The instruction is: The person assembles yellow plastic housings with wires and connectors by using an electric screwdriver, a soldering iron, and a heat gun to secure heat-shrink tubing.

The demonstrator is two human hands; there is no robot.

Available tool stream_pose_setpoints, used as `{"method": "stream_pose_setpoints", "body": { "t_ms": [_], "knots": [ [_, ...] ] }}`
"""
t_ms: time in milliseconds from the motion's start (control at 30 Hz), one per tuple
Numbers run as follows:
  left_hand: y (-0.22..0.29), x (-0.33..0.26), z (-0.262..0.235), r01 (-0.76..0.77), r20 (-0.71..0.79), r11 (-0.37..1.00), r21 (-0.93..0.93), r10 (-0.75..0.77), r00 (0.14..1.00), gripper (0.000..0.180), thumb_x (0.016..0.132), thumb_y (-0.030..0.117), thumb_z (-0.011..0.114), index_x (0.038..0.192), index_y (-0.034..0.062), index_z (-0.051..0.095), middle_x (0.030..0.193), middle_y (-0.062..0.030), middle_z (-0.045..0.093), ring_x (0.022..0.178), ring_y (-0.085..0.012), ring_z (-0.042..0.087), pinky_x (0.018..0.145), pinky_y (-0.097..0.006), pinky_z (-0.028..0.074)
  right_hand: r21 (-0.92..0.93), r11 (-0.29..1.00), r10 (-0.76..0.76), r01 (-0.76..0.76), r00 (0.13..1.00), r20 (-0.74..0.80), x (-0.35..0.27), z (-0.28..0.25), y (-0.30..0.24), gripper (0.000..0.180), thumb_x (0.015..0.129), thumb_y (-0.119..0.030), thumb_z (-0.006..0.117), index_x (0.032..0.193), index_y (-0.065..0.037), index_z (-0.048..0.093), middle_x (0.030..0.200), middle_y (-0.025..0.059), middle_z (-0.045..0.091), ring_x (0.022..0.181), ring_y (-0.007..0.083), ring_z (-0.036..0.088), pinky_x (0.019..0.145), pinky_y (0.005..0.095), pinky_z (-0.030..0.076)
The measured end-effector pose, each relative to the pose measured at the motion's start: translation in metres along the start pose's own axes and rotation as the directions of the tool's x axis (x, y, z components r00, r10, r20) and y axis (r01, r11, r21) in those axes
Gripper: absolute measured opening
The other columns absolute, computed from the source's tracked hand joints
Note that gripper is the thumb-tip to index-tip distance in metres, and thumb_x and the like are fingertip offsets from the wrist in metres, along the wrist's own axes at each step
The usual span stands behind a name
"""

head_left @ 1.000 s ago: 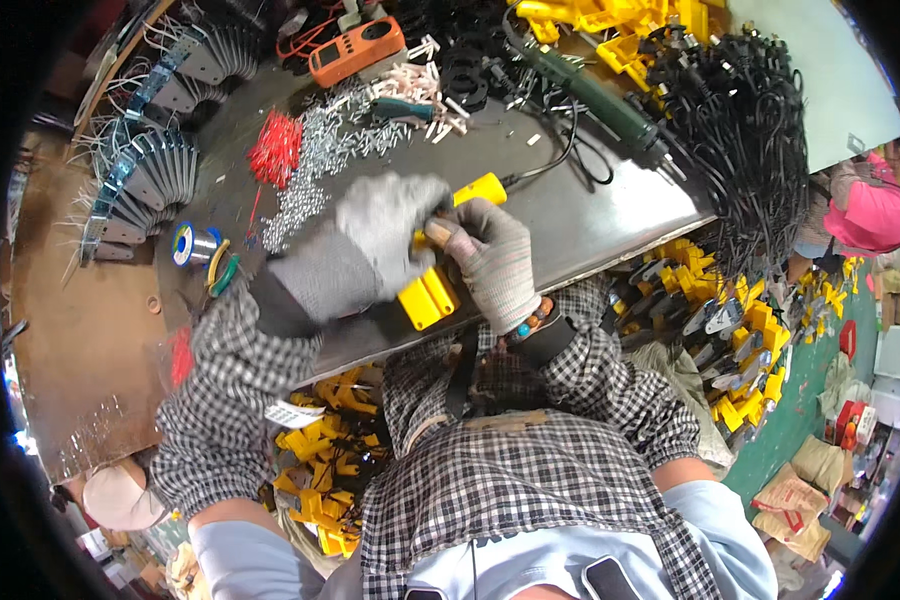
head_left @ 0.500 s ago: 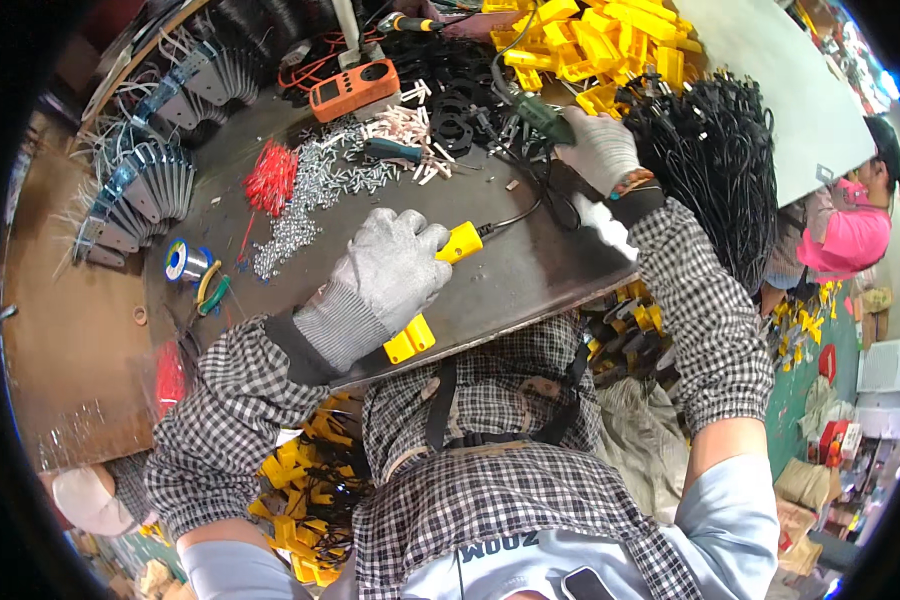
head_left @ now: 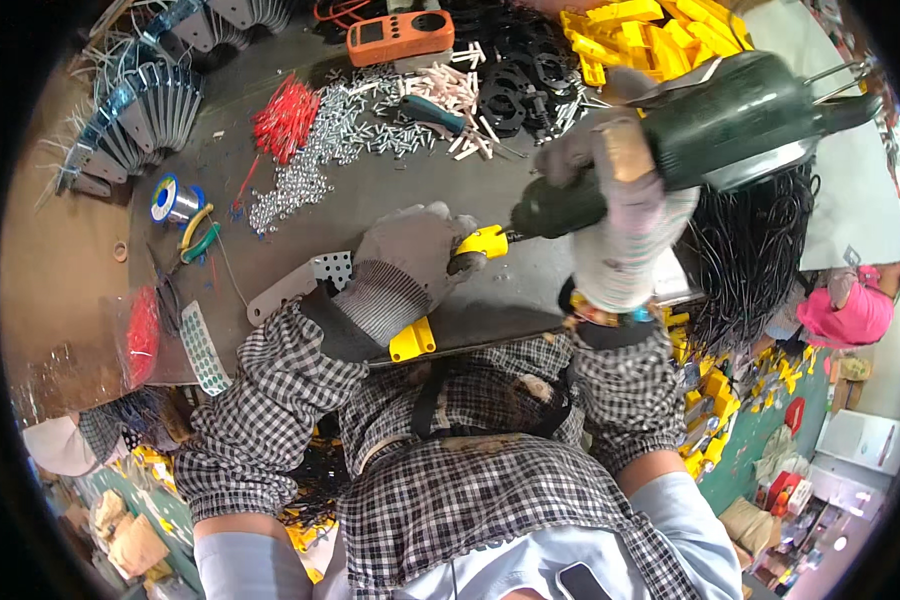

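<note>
My left hand (head_left: 405, 268), in a grey knit glove, presses a long yellow plastic part (head_left: 413, 340) flat on the dark workbench (head_left: 390, 195); the part's ends stick out beyond the glove at both sides. My right hand (head_left: 620, 215), also gloved, grips a dark green electric screwdriver (head_left: 715, 115). Its nose points left and down at the yellow part's far end (head_left: 485, 240), close to my left fingertips. A perforated grey metal bracket (head_left: 300, 280) lies just left of my left wrist.
Heaps of silver screws (head_left: 315, 150), red plugs (head_left: 285, 115), white pegs (head_left: 450, 90), black rings (head_left: 520, 85) and yellow parts (head_left: 650, 35) crowd the far bench. An orange meter (head_left: 400, 35), solder spool (head_left: 170, 200) and black cable bundle (head_left: 750, 260) lie around. Another person in pink (head_left: 850, 310) is at the right.
My right hand reached to the far right of the bench, took up the green screwdriver and brought it back to the yellow part. My left hand stayed pressing the part.
</note>
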State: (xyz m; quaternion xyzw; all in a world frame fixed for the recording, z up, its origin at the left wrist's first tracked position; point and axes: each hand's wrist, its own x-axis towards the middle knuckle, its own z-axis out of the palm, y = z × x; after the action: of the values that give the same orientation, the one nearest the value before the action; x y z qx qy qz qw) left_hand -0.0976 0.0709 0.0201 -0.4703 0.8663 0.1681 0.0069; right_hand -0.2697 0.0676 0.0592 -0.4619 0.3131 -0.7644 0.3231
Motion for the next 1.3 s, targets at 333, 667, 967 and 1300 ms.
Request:
{"method": "stream_pose_setpoints", "body": {
  "t_ms": [333,667,967,1300],
  "knots": [
    [-0.003,0.000,-0.007,0.061,0.046,0.985,-0.160,-0.055,0.997,0.042,0.079,0.041,0.072,0.109,0.0115,0.066,0.099,-0.0118,0.060,0.093,-0.0312,0.062,0.079,-0.042,0.051,-0.162,0.985,0.138,-0.054,0.807,0.574,0.011,0.012,0.033,0.054,0.079,-0.032,0.077,0.118,-0.006,0.049,0.082,0.0017,0.056,0.056,0.0140,0.050,0.053,0.0308,0.041],
    [-0.003,0.005,-0.008,0.073,0.098,0.996,-0.056,-0.068,0.993,0.044,0.076,0.037,0.074,0.106,0.0070,0.063,0.099,-0.0134,0.061,0.093,-0.0315,0.064,0.078,-0.040,0.053,0.363,0.564,0.356,-0.742,0.614,0.704,0.005,-0.006,0.034,0.035,0.080,-0.014,0.067,0.112,-0.003,0.058,0.113,0.0065,0.057,0.107,0.0141,0.053,0.093,0.0275,0.043],
    [0.003,0.005,-0.020,0.005,0.162,1.000,0.000,-0.005,0.987,0.030,0.087,0.032,0.062,0.109,0.0122,0.065,0.098,-0.0092,0.062,0.096,-0.0253,0.064,0.077,-0.039,0.053,0.033,0.935,0.319,-0.354,0.876,0.362,-0.014,0.010,0.037,0.038,0.086,-0.027,0.068,0.112,-0.007,0.050,0.067,0.0031,0.052,0.051,0.0151,0.046,0.050,0.0330,0.038],
    [-0.002,-0.003,-0.007,-0.004,0.040,0.996,-0.086,0.008,0.999,0.032,0.081,0.034,0.067,0.101,0.0098,0.066,0.100,-0.0130,0.060,0.098,-0.0286,0.061,0.086,-0.040,0.050,0.162,0.927,0.195,-0.339,0.804,0.562,-0.022,0.002,0.006,0.040,0.088,-0.033,0.066,0.118,-0.012,0.050,0.067,0.0022,0.052,0.050,0.0155,0.048,0.047,0.0313,0.041]
  ]
}}
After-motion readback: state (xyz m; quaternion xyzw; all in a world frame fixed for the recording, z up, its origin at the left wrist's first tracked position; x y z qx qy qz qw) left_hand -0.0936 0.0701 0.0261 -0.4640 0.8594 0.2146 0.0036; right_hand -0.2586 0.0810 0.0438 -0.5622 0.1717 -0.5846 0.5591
